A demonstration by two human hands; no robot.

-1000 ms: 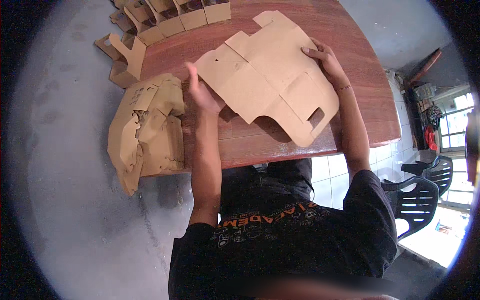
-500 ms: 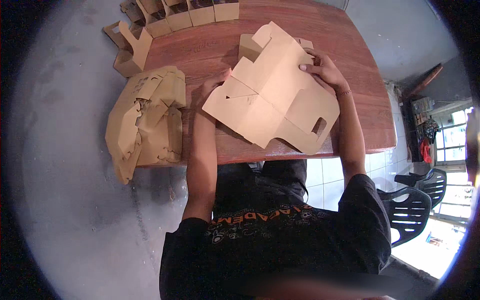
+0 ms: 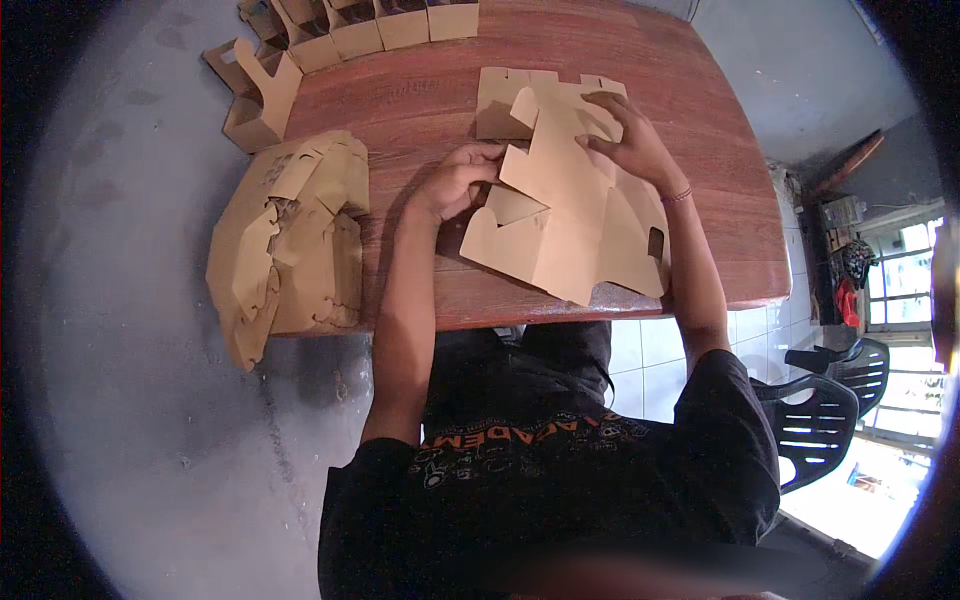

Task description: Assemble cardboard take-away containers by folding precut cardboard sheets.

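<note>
A partly folded brown cardboard box (image 3: 570,200) lies tilted over the near middle of the table, with slits, side flaps and an oval handle hole in its right panel. At its left edge my left hand (image 3: 465,180) is closed, fingers against a small flap. My right hand (image 3: 640,145) curves over the upper right part, thumb and fingers gripping the cardboard there. Beyond the box, partly covered by it, is another cardboard piece (image 3: 503,105) with notched edges.
A stack of folded cardboard blanks (image 3: 300,240) overhangs the table's left edge. Several formed carriers (image 3: 405,28) line the far left edge, one open carrier (image 3: 262,100) nearer. The wooden table (image 3: 715,230) has black chairs (image 3: 815,420) off to its right.
The cardboard has been lowered and turned, its handle panel swinging right. My left hand has come out from beneath it to the left flap; my right hand has shifted slightly left.
</note>
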